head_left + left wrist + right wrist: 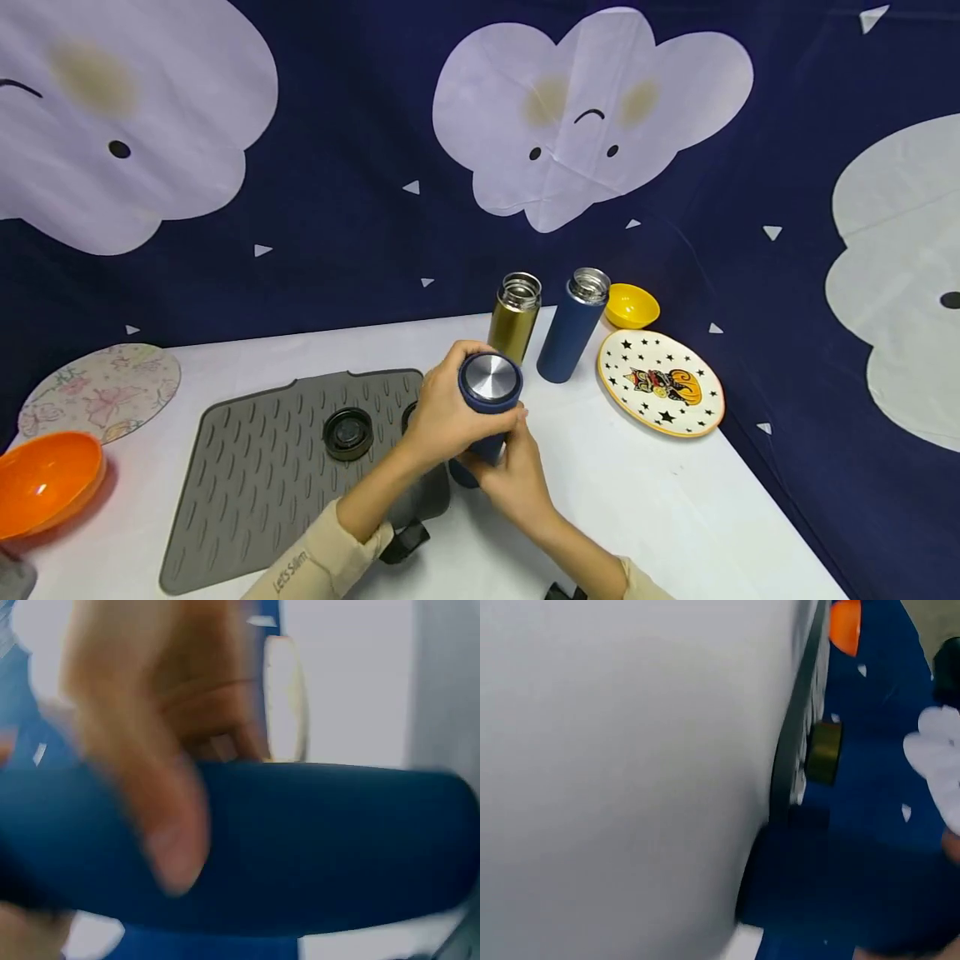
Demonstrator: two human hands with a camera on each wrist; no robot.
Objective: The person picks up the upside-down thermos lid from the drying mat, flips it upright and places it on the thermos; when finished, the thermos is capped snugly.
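Bottle point(491, 450): roughly upright between both hands, beside the mat point(247, 483); my wrist feeds are blurred or dark, so I can't tell whether its base touches the table point(637, 508).
Left hand point(444, 410): curled round the top by the steel-topped lid point(491, 377), I judge for purchase.
Right hand point(520, 479): gripping the body lower down, likely to steady it.
Loose lid point(348, 433): on the mat, probably for safekeeping.
Gold bottle point(514, 323): lidless beyond the hands, perhaps leaving working room.

Place: staged tabletop set | cloud-print backdrop point(345, 167) | white table point(622, 500) | drying mat point(255, 492)
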